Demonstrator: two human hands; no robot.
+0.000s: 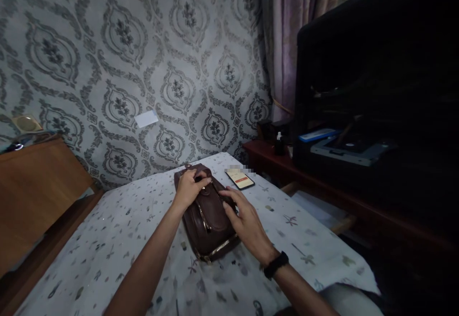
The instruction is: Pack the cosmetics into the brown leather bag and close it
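Note:
A dark brown leather bag point(207, 230) with gold zips lies flat on the bed's patterned white sheet point(118, 239). My left hand point(191, 186) rests on the bag's far end, fingers curled around its top near the zip. My right hand point(244, 218) lies on the bag's right side with fingers spread; a black watch band is on that wrist. A phone point(240, 179) with a lit screen lies on the sheet just beyond the bag, to the right.
A wooden headboard or cabinet point(39, 191) stands at the left. A dark wooden shelf point(322, 187) runs along the right, carrying a large black unit point(376, 91) and a small bottle point(278, 143). Patterned wallpaper and a purple curtain point(287, 34) lie behind.

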